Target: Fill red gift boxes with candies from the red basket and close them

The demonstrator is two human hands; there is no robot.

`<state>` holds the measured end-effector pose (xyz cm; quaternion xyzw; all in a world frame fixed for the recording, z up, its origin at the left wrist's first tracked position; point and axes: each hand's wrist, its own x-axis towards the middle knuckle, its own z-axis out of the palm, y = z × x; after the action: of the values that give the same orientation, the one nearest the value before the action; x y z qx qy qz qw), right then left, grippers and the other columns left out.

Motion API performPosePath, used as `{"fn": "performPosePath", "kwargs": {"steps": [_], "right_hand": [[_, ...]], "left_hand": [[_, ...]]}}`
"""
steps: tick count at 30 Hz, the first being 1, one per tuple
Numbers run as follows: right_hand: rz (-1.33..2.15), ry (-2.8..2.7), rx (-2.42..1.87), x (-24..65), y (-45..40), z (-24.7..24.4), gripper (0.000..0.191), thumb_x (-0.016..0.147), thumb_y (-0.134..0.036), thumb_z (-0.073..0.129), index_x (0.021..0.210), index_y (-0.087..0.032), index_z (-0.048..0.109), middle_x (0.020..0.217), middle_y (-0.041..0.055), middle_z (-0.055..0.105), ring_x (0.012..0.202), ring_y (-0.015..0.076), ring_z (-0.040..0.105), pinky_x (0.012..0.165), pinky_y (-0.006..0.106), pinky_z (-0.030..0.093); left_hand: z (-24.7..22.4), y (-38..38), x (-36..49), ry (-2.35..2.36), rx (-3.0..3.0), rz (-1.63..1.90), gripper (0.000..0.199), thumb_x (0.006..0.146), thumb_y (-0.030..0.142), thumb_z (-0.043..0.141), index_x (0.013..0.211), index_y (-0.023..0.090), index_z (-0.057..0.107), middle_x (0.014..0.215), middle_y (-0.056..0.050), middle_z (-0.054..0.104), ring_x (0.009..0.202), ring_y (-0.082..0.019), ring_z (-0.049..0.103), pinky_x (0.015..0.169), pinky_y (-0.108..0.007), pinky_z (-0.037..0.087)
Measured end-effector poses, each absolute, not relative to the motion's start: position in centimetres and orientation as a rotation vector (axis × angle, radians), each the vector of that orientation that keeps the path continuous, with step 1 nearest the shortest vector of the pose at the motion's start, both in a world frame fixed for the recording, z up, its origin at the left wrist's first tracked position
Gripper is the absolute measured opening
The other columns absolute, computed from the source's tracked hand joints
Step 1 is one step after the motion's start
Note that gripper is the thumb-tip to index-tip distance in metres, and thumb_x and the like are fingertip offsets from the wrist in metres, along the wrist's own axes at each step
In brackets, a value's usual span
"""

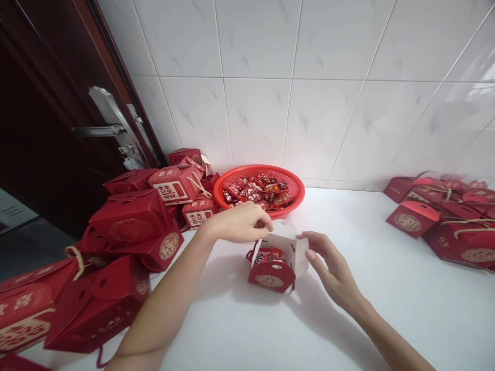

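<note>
Box (270, 278) stands open on the white table (348, 335), sweets (263, 256) inside, near the red basket (219, 198). Closing its flaps seems the step in hand: the right hand (334, 268) lightly pinches the right flap (301, 256); the left hand (240, 222) is loosely curled at the back, its grip unclear. Folding flaps inward seems called for next.

Right hand (333, 265) is holding side flap (302, 257) of open red box (270, 279) | left hand (243, 222) is curling above its left rear | wrapped candies (268, 255) are lying inside | red basket (288, 210) is standing behind
</note>
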<state>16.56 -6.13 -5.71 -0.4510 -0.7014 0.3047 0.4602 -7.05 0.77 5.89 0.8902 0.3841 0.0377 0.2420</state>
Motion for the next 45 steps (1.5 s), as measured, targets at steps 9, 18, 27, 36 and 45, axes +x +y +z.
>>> {"fn": "performPosePath", "kwargs": {"steps": [9, 18, 27, 36, 45], "right_hand": [[0.713, -1.578, -1.184, 17.3, -6.3, -5.9, 0.031, 0.097, -0.051, 0.052, 0.108, -0.026, 0.068, 0.126, 0.0100, 0.069, 0.118, 0.0286, 0.064, 0.097, 0.046, 0.054], [0.697, -1.863, -1.138, 18.3, -6.4, -6.4, 0.043, 0.102, -0.051, 0.039, 0.124, -0.030, 0.070, 0.147, 0.0086, 0.055, 0.134, 0.0300, 0.051, 0.107, 0.051, 0.047], [0.476, -1.947, -1.057, 18.2, -6.1, -7.0, 0.031, 0.102, -0.039, 0.047, 0.124, -0.028, 0.067, 0.141, 0.0098, 0.059, 0.127, 0.0264, 0.058, 0.100, 0.043, 0.054], [0.288, -1.927, -1.079, 17.8, -6.0, -7.5, 0.020, 0.099, -0.030, 0.053, 0.115, -0.027, 0.065, 0.130, 0.0095, 0.065, 0.118, 0.0254, 0.063, 0.093, 0.040, 0.057], [0.593, -1.680, -1.267, 17.0, -6.4, -8.0, 0.036, 0.097, -0.045, 0.053, 0.127, -0.026, 0.052, 0.127, 0.0105, 0.067, 0.111, 0.0252, 0.068, 0.083, 0.038, 0.062]], "left_hand": [[3.7, 0.0, -3.8, 1.042, 2.373, 0.209, 0.027, 0.091, 0.033, 0.051, 0.082, 0.018, 0.072, 0.075, -0.001, 0.070, 0.066, -0.015, 0.061, 0.064, -0.026, 0.040], [3.8, 0.0, -4.6, 0.895, 2.354, 0.042, 0.036, 0.088, 0.049, 0.061, 0.111, 0.021, 0.067, 0.095, -0.002, 0.071, 0.082, -0.018, 0.065, 0.065, -0.025, 0.042], [2.9, -1.3, -2.7, 1.020, 2.536, 0.042, 0.016, 0.087, 0.032, 0.058, 0.099, 0.022, 0.062, 0.089, -0.001, 0.067, 0.082, -0.021, 0.063, 0.065, -0.029, 0.039], [2.1, -1.0, -2.1, 1.337, 2.622, 0.306, 0.045, 0.083, 0.027, 0.061, 0.127, 0.020, 0.058, 0.125, -0.011, 0.055, 0.117, -0.029, 0.055, 0.089, -0.037, 0.049], [1.8, -1.3, -1.5, 1.136, 2.489, 0.342, 0.032, 0.097, 0.041, 0.047, 0.089, 0.019, 0.069, 0.084, -0.004, 0.068, 0.083, -0.021, 0.064, 0.069, -0.031, 0.042]]}}
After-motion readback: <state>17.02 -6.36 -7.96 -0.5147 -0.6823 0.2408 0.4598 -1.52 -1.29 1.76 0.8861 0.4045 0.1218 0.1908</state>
